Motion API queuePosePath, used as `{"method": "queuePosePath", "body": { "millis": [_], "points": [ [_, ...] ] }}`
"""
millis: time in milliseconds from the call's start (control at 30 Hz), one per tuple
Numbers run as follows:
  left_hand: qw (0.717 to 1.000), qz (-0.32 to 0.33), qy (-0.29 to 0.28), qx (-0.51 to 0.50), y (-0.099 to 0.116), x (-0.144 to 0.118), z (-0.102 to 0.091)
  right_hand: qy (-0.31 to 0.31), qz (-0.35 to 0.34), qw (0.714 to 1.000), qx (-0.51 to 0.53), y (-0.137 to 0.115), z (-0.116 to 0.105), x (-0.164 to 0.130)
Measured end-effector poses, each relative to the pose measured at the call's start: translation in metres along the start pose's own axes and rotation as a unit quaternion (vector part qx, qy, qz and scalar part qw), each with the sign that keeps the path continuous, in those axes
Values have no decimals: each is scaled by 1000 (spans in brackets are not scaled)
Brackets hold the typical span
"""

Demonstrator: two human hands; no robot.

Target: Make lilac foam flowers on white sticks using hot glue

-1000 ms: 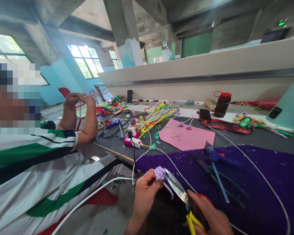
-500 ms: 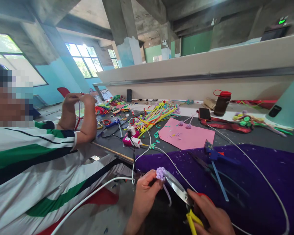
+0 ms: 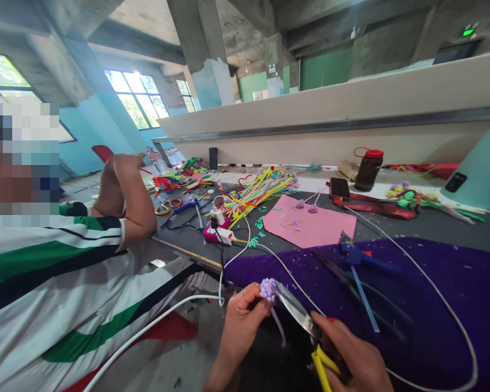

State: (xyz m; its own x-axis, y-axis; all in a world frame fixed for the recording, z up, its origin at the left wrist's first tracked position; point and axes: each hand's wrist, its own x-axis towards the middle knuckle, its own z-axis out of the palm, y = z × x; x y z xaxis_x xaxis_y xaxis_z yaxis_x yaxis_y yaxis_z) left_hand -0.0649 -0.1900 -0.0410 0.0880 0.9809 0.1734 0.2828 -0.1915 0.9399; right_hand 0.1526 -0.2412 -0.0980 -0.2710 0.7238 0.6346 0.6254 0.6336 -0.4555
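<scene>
Between the thumb and fingers of my left hand (image 3: 242, 321) is a small lilac pipe-cleaner flower (image 3: 268, 289), its thin stem (image 3: 278, 328) hanging below. My right hand (image 3: 353, 348) grips scissors (image 3: 298, 313) with yellow and red handles. Their blades point up and left, and the tips touch or lie just beside the flower's right side. Whether the blades are fully closed I cannot tell. Both hands are over the near edge of the table, in front of a dark purple cloth (image 3: 433, 294).
A blue glue gun (image 3: 353, 256) and dark pliers lie on the cloth. Beyond are pink paper (image 3: 310, 226) with two lilac flowers, bundled pipe cleaners (image 3: 261, 193), a power strip (image 3: 218, 231) and a brown bottle (image 3: 368, 170). A white cable (image 3: 436, 294) loops across. Another person (image 3: 53, 261) sits at left.
My hands and the scissors stay almost in place at the flower. The view has shifted slightly. At left, the other person's hands have shifted, and the strand between them is now hidden.
</scene>
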Motion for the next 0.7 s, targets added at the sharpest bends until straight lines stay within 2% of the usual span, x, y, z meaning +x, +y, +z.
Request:
{"method": "queuePosePath", "body": {
  "millis": [200, 400, 600, 700],
  "points": [
    [999, -23, -13, -44, -1, 0, 1, -22, -3, 1000, -7, -4, -5, 8],
    [997, -11, -45, -65, 0, 1, 2, -17, 8, 1000, 7, -9, -3, 12],
    [998, -4, -49, -47, 1, 1, 1, -42, 22, 998, 35, -12, -3, 14],
    [998, -1, -52, -33, 2, 1, 0, -31, 22, 999, 21, -14, -4, 15]
  ]
}}
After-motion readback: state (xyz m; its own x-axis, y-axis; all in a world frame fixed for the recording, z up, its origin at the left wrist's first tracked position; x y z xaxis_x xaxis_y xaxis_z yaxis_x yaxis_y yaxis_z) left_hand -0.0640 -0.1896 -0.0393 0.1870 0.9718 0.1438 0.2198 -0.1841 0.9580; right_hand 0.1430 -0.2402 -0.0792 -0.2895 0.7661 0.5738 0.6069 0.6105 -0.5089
